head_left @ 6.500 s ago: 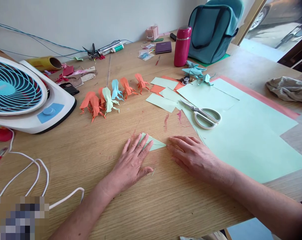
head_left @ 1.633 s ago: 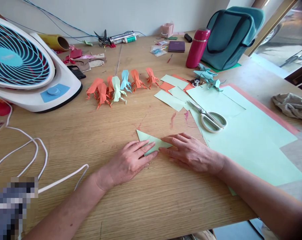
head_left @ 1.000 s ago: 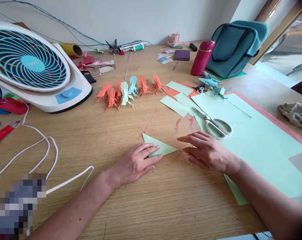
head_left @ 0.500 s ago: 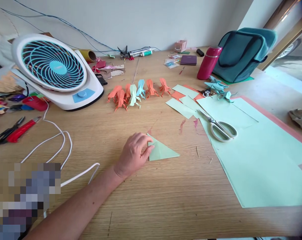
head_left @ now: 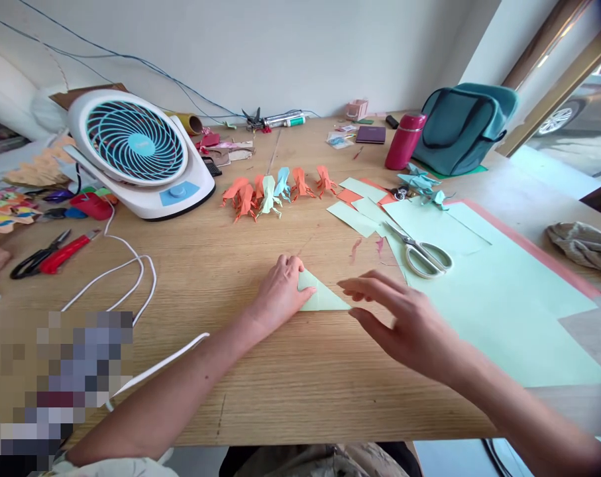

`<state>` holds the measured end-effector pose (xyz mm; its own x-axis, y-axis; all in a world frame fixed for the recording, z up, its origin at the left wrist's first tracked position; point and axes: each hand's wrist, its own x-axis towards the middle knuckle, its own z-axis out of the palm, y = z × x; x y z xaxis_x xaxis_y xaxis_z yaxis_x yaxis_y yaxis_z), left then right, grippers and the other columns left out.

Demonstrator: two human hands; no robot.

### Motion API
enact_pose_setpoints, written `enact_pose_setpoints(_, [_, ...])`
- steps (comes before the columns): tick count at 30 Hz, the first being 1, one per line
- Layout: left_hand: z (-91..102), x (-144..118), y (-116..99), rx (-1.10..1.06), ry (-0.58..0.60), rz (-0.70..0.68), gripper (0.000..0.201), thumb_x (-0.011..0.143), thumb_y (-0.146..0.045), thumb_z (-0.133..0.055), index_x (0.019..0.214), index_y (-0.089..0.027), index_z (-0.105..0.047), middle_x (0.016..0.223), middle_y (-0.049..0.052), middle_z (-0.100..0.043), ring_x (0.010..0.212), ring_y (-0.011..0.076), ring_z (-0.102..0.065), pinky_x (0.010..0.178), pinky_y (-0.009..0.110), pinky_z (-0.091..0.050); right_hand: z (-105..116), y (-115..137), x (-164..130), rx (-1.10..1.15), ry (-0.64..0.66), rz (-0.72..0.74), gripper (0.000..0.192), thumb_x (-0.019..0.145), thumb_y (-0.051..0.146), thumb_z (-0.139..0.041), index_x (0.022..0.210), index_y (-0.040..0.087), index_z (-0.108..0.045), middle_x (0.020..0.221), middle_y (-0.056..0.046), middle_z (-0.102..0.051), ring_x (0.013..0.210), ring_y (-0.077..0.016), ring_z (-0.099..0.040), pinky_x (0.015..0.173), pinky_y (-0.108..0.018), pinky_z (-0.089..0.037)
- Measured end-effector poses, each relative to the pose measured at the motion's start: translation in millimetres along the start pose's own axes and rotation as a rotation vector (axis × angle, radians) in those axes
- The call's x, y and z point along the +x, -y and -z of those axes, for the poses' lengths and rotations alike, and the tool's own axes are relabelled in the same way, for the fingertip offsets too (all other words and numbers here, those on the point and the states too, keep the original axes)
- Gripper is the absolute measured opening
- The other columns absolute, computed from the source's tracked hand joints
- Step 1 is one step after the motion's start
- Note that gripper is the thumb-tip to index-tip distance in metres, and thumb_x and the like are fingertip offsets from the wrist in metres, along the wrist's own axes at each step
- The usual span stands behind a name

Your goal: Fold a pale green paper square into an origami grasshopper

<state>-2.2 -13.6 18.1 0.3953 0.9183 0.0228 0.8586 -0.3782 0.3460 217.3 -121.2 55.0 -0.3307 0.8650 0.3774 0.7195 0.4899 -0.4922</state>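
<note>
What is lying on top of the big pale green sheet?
White-handled scissors lie on the pale green sheet, with small teal paper figures at its far edge. An orange sheet shows beneath; the rest underneath is covered.

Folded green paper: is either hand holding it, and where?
Left hand pins the folded green paper at its left corner; right hand hovers open beside it.

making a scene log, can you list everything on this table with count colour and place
folded paper triangle: 1, pale green, table front centre
origami figures: about 7, orange, green, blue, row mid-table
scissors: 1, white handles, on green sheets
paper sheets: several, pale green over orange, right
cut paper pieces: several, green and orange, centre
fan: 1, white and blue, left
flask: 1, magenta, back right
bag: 1, teal, back right
cord: 1, white, front left
left hand: fingers on triangle
right hand: open, beside triangle
</note>
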Motion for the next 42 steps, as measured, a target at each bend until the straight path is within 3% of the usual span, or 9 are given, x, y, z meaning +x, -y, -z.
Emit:
enact_pose_setpoints(6, [0.4, -1, -10, 0.023, -0.02, 0.062, 0.052, 0.078, -0.033, -0.081, 0.115, -0.016, -0.048, 0.117, 0.012, -0.057, 0.107, 0.0286, -0.062, 0.088, 0.039, -0.051, -48, -19, 18, -0.188, 0.274, -0.022, 0.026, 0.092, 0.015, -0.058, 0.117, 0.019, -0.063, 0.118, -0.012, -0.063, 0.106, -0.0275, -0.059, 0.091, -0.044, -0.052])
enact_pose_setpoints(16, [-3.5, 3, -14, -0.163, -0.075, 0.064, 0.065, 0.077, -0.016, -0.077, 0.132, -0.017, -0.043, 0.125, 0.014, -0.057, 0.102, 0.0241, -0.066, 0.087, 0.037, -0.053, -76, -6, -4, -0.395, 0.175, 0.139, 0.025, 0.096, 0.014, -0.051, 0.118, 0.012, -0.062, 0.11, -0.014, -0.064, 0.093, -0.0253, -0.056, 0.081, -0.04, -0.051])
enact_pose_setpoints(24, [-7.7, 29, -5, -0.555, 0.045, 0.15, 0.042, 0.072, -0.025, -0.074, 0.111, -0.017, -0.062, 0.075, 0.0, -0.064, 0.072, 0.0175, -0.06, 0.067, 0.028, -0.045, -68, 1, -1, -0.375, 0.244, 0.135, 0.024, 0.095, 0.009, -0.046, 0.113, 0.013, -0.062, 0.114, -0.014, -0.064, 0.091, -0.0252, -0.056, 0.077, -0.041, -0.048])
enact_pose_setpoints(27, [-4.2, 33, -4, -0.631, 0.112, 0.098, 0.02, 0.074, -0.031, -0.069, 0.088, -0.016, -0.068, 0.07, -0.001, -0.063, 0.065, 0.0145, -0.056, 0.061, 0.024, -0.042, -66, 1, -2, -0.316, 0.229, 0.123, 0.025, 0.095, 0.01, -0.045, 0.114, 0.014, -0.06, 0.114, -0.015, -0.064, 0.091, -0.0262, -0.057, 0.077, -0.043, -0.05])
enact_pose_setpoints(29, [0.1, 32, -5, -0.709, 0.147, 0.061, 0.022, 0.077, -0.037, -0.066, 0.077, -0.016, -0.066, 0.069, -0.001, -0.062, 0.064, 0.0129, -0.054, 0.06, 0.023, -0.041, -65, 0, -4, -0.194, 0.178, 0.083, 0.029, 0.095, 0.01, -0.045, 0.122, 0.015, -0.055, 0.12, -0.015, -0.062, 0.098, -0.0269, -0.059, 0.082, -0.044, -0.051])
enact_pose_setpoints(34, [11.9, 24, -13, -1.042, 0.195, 0.059, 0.034, 0.074, -0.047, -0.071, 0.075, -0.015, -0.061, 0.072, -0.002, -0.057, 0.066, 0.0105, -0.05, 0.064, 0.022, -0.042, -59, -5, 0, 0.295, -0.019, -0.267, 0.046, 0.092, 0.02, -0.055, 0.135, 0.021, -0.04, 0.123, -0.01, -0.058, 0.088, -0.0171, -0.061, 0.079, -0.034, -0.052])
enact_pose_setpoints(37, [16.4, 20, -20, -1.122, 0.22, 0.058, 0.036, 0.073, -0.048, -0.073, 0.074, -0.015, -0.058, 0.07, -0.003, -0.053, 0.065, 0.0096, -0.047, 0.063, 0.022, -0.042, -56, -6, 6, 0.423, 0.047, -0.447, 0.016, 0.092, 0.034, -0.057, 0.101, 0.02, -0.054, 0.084, 0.001, -0.06, 0.063, -0.0117, -0.049, 0.059, -0.026, -0.041])
enact_pose_setpoints(39, [18.4, 17, -24, -1.134, 0.201, 0.048, 0.037, 0.074, -0.048, -0.073, 0.072, -0.015, -0.057, 0.067, -0.004, -0.051, 0.062, 0.0088, -0.044, 0.061, 0.022, -0.04, -56, -6, 8, 0.434, 0.101, -0.499, 0.029, 0.092, 0.039, -0.056, 0.072, 0.021, -0.044, 0.061, 0.007, -0.042, 0.055, -0.0098, -0.035, 0.052, -0.025, -0.029])
enact_pose_setpoints(42, [20.9, 15, -29, -1.087, 0.136, 0.019, 0.036, 0.079, -0.048, -0.069, 0.07, -0.016, -0.057, 0.064, -0.005, -0.049, 0.06, 0.0089, -0.042, 0.059, 0.022, -0.038, -57, -7, 7, 0.443, 0.114, -0.516, 0.042, 0.091, 0.041, -0.054, 0.063, 0.022, -0.028, 0.057, 0.007, -0.029, 0.055, -0.0092, -0.026, 0.051, -0.026, -0.021])
